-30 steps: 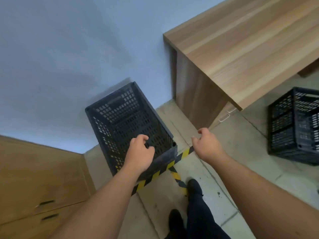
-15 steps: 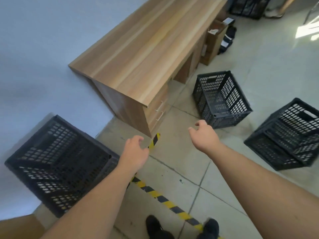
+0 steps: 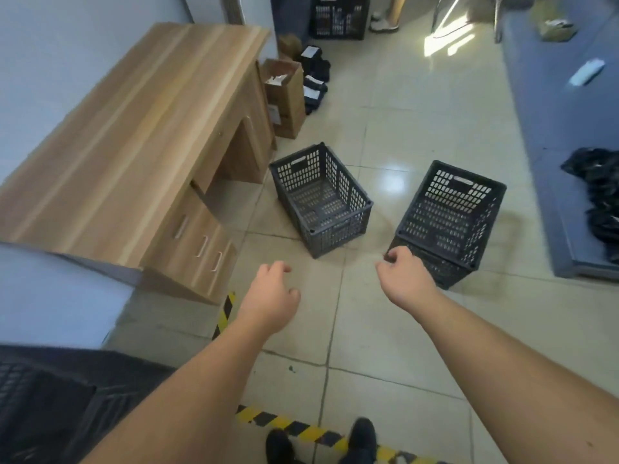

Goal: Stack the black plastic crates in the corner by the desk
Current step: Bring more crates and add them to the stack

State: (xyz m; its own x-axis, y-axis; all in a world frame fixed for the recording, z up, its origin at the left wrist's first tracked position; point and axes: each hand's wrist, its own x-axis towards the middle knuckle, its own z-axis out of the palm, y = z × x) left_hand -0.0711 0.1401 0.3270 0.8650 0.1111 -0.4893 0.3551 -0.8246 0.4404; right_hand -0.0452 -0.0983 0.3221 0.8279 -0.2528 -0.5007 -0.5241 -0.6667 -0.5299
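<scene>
Black plastic crates sit in three spots on the pale tiled floor. One crate stands upright just off the front of the desk, its open top facing up and nothing visible inside. To its right, well apart from it, a stacked pair stands with the upper crate seated in the lower one and turned slightly askew. A third crate fills the lower left corner of the view, beside the wall at the near end of the desk; it is blurred and only partly in frame.

Both bare forearms reach forward over the floor. The left hand hangs palm down with fingers loosely curled, holding nothing, above the tiles near a strip of yellow and black tape. The right hand is likewise empty, fingers bent in a loose half-open curl, and lies close in front of the near lower corner of the stacked pair; whether it touches the plastic I cannot tell.

Dark shoes stand on a second run of the striped tape at the bottom edge. Beyond the desk a cardboard box leans against its far end, and another black crate stands far back.
</scene>
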